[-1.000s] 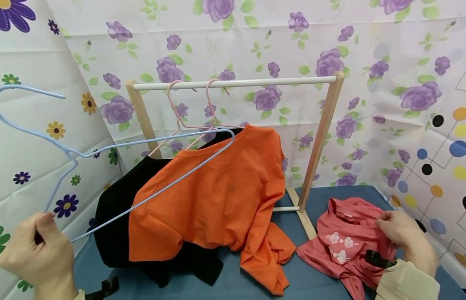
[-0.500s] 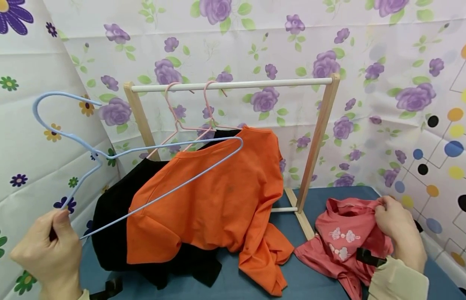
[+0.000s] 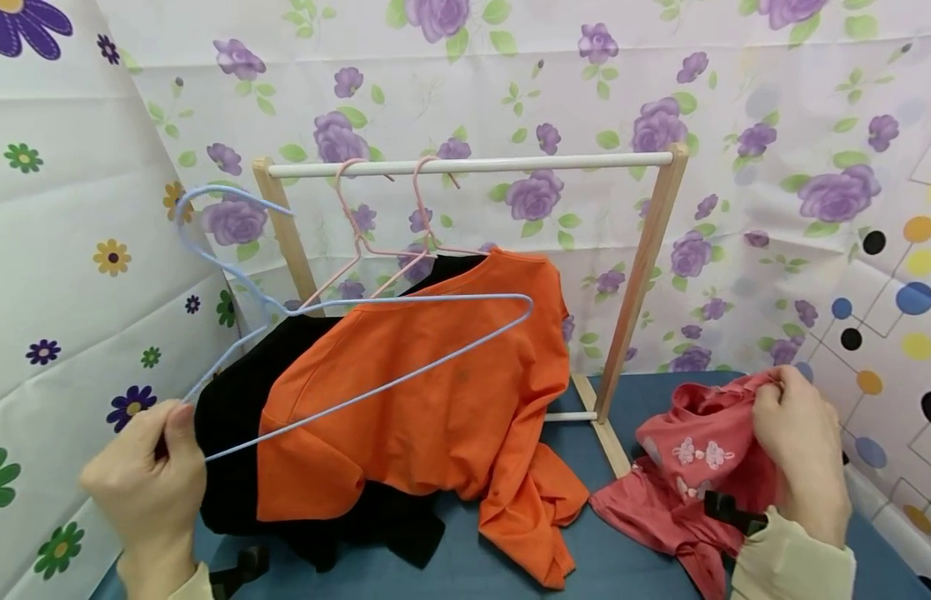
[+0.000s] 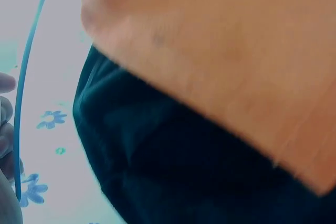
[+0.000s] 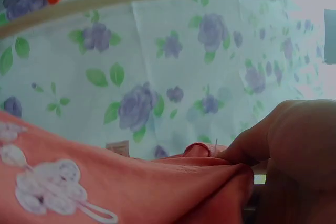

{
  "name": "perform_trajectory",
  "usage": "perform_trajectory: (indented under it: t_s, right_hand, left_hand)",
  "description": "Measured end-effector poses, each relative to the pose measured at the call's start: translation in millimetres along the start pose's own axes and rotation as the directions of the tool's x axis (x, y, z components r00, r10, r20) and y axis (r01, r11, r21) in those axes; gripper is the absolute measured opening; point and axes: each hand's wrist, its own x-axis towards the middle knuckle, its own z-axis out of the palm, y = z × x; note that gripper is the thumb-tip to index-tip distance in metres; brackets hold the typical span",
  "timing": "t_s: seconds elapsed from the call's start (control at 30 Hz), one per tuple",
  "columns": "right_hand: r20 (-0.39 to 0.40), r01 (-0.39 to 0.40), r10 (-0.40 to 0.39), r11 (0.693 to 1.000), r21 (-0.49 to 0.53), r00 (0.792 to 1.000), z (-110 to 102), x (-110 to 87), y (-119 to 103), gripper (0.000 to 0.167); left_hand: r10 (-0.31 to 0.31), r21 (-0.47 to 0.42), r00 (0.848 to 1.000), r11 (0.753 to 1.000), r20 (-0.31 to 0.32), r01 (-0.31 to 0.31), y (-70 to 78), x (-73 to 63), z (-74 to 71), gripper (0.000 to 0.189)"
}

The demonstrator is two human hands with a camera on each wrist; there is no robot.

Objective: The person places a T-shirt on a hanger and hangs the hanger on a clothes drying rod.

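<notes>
My left hand (image 3: 146, 475) grips one end of a light blue clothes hanger (image 3: 390, 385), holding it up with its hook at the upper left. In the head view the hanger overlaps an orange long-sleeved top (image 3: 435, 400). On the right, my right hand (image 3: 798, 442) pinches the pink-red shirt (image 3: 705, 417) near its collar and lifts that part, while a sleeve lies on the table. White flower shapes decorate the shirt's front. The right wrist view shows thumb and fingers on the shirt's fabric (image 5: 157, 187); the left wrist view shows fingers beside the blue hanger (image 4: 23, 87).
A wooden rack with a white rail (image 3: 510, 163) stands at the back. Two pink hangers (image 3: 423, 217) hang from it, carrying the orange top and a black garment (image 3: 232, 450). Below is a blue tabletop (image 3: 450, 550). Patterned sheets (image 3: 735, 83) enclose the back and sides.
My left hand and the blue hanger have moved right, farther across the orange top. My right hand has raised the shirt's collar, and the fabric now bunches and tilts upward.
</notes>
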Motion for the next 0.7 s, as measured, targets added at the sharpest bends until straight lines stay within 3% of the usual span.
perform_trajectory:
  t_s: [0.23, 0.4, 0.5, 0.63, 0.7]
  right_hand:
    - [-0.028, 0.092, -0.092, 0.996, 0.004, 0.995, 4, -0.6, -38, 0.038]
    - [-0.039, 0.21, -0.213, 0.975, -0.065, 0.976, -7, 0.1, -65, 0.031]
    - [-0.036, 0.322, -0.327, 0.941, -0.102, 0.944, -17, 2.4, -85, 0.025]
    - [-0.008, 0.47, -0.473, 0.877, -0.101, 0.881, -30, 9.2, -113, 0.022]
    - [0.017, 0.507, -0.507, 0.858, -0.079, 0.862, -35, 12.5, -127, 0.025]
  left_hand:
    - [0.091, 0.023, 0.994, 0.995, 0.065, -0.092, 15.1, -3.1, 17.7, 0.06]
    - [0.098, -0.013, 0.993, 0.995, 0.072, -0.097, 20.8, -8.4, 29.1, 0.058]
    - [0.075, -0.029, 0.995, 0.997, 0.066, -0.073, 19.2, -13.8, 35.1, 0.056]
    - [0.043, -0.032, 0.993, 0.999, 0.112, -0.04, 14.9, -20.5, 40.8, 0.052]
    - [0.03, -0.029, 0.99, 0.999, 0.141, -0.026, 13.1, -22.9, 42.0, 0.048]
